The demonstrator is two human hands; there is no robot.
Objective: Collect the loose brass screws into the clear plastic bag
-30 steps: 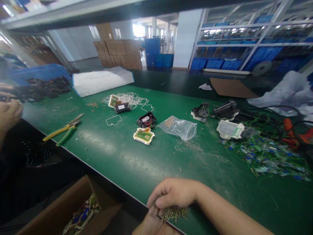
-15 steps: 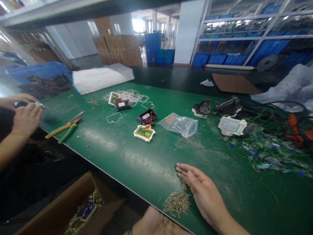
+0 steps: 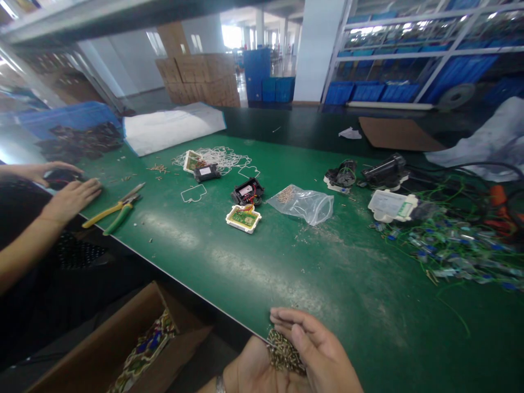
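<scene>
At the near edge of the green table (image 3: pixel 229 273) | cardboard box (image 3: pixel 102 355) below it; clear bag (image 3: pixel 305 203) well beyond | left hand (image 3: pixel 249 371) cupped palm-up under a heap of small brass screws (image 3: pixel 283 355); right hand (image 3: pixel 323 352) open, fingers curled against the screws | co-worker's hand (image 3: pixel 71 197) flat beside pliers (image 3: pixel 117 210)

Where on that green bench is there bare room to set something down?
The bare green mat between the white circuit module and the hands holding screws is open. It is crowded right, among the green wires.
</scene>
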